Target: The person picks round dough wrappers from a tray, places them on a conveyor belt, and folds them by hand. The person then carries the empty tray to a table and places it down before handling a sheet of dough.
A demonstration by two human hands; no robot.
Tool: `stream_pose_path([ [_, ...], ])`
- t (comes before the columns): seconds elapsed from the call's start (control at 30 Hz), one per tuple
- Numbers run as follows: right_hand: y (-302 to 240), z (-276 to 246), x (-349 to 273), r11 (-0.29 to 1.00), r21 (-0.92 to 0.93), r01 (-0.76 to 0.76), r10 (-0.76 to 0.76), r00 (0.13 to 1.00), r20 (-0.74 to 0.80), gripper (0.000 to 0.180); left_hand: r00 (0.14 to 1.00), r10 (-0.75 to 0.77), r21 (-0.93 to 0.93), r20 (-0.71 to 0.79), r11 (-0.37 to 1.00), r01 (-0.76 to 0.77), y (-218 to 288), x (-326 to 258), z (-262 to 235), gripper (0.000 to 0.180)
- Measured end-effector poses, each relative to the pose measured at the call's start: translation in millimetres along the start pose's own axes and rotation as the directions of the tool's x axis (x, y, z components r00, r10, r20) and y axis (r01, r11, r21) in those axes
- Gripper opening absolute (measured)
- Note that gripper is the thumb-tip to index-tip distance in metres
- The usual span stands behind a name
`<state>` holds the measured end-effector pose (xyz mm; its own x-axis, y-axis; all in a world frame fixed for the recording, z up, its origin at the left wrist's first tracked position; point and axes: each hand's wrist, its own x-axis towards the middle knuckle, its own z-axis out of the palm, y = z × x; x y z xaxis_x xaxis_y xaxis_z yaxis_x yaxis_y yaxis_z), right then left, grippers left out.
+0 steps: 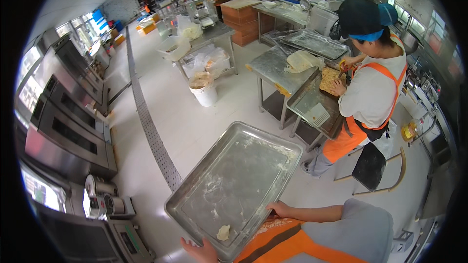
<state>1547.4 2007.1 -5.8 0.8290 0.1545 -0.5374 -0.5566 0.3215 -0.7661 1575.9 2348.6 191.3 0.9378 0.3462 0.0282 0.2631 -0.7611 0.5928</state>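
A large rectangular metal baking tray (229, 175), dusted with flour, is held out in front of my body above the floor. A small pale scrap of dough (223, 233) lies in its near corner. My right hand (280, 209) grips the tray's right side, with the thumb over the rim and the other fingers mostly hidden. At the near left edge, my left hand (201, 252) holds the tray with its thumb at the rim and its fingers partly showing outside it.
To the right, a co-worker (375, 78) in an orange apron bends over a yellowish slab (330, 79) on a metal table (280, 70). A white bucket (204, 92) stands on the floor ahead. Ovens (73, 131) line the left; a chair (373, 168) stands at right.
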Motion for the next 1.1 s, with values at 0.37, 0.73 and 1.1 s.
stream_pose_path([
  [0.37,-206,57,132,0.961,0.266,0.074,0.058,0.887,-0.458,0.033,0.457,0.771,-0.190,0.444,0.579,-0.793,185,322,94,0.072],
  [0.73,-382,-30,300,0.851,0.408,0.332,-0.058,0.830,-0.555,0.034,0.270,0.628,-0.139,0.729,0.523,-0.841,335,497,259,0.041],
  [1.1,-496,-122,459,0.755,0.526,0.392,0.043,0.771,-0.636,0.034,0.354,0.769,-0.469,0.532,0.616,-0.633,474,655,378,0.015],
])
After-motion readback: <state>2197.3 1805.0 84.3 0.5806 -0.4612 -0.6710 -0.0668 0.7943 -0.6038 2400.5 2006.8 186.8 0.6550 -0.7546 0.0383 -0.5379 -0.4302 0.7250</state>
